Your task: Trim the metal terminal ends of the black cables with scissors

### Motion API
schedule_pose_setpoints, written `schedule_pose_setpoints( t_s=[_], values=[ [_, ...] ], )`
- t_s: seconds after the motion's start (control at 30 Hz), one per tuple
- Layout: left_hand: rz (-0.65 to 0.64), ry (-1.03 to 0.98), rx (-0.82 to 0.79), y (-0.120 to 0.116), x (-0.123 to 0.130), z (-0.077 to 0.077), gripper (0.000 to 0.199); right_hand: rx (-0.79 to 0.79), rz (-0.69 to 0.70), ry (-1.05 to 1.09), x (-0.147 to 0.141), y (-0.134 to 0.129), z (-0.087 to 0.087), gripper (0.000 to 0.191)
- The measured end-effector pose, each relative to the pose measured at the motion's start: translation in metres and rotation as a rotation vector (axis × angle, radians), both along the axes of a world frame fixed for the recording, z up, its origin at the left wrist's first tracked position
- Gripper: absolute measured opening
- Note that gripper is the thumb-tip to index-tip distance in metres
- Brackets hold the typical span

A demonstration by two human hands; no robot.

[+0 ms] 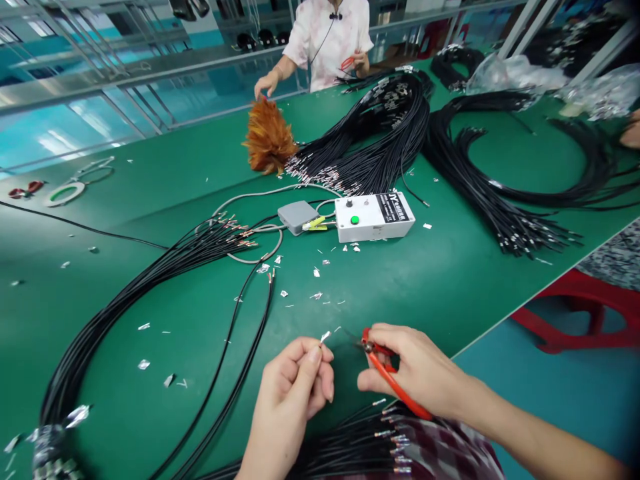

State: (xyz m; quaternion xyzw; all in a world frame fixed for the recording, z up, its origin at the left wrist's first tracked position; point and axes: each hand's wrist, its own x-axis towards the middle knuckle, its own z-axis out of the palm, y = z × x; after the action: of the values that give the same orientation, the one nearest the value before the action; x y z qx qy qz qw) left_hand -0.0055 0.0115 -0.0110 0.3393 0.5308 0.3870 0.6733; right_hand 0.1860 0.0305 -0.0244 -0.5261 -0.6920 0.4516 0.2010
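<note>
My left hand (293, 387) pinches a cable end between thumb and fingertips, with a silvery foil tip (325, 337) sticking up. The rest of that cable is hidden by the hand. To the right, my right hand (425, 363) is wrapped round red-handled wire cutters (400, 390), their jaws pointing left toward the foil tip but apart from it. Below my hands, a bundle of black cables (350, 443) with bared silvery ends lies over checkered cloth. Another black cable bundle (115, 300) curves along the left, its stripped ends near the middle of the table.
A white box (373, 227) with a green button stands mid-table beside a grey block (297, 217). Large black cable piles (370, 133) lie behind. Across the green table (165, 167), a person (327, 40) touches an orange feathery duster (270, 140). Foil scraps are scattered about. A red stool (590, 307) stands at right.
</note>
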Motion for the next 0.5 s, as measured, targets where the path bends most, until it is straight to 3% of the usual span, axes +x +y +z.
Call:
schedule_pose_setpoints(
  t_s=[0.07, 0.2, 0.5],
  values=[
    [0.004, 0.012, -0.007, 0.000, 0.001, 0.000, 0.027, 0.025, 0.058, -0.130, 0.000, -0.002, 0.005, 0.043],
    [0.017, 0.039, -0.035, -0.002, 0.004, 0.001, 0.028, -0.093, 0.152, -0.227, -0.008, 0.001, 0.013, 0.050],
    [-0.022, 0.077, -0.054, -0.003, 0.005, 0.002, 0.032, -0.288, 0.334, -0.173, -0.004, 0.024, 0.020, 0.052]
  ],
)
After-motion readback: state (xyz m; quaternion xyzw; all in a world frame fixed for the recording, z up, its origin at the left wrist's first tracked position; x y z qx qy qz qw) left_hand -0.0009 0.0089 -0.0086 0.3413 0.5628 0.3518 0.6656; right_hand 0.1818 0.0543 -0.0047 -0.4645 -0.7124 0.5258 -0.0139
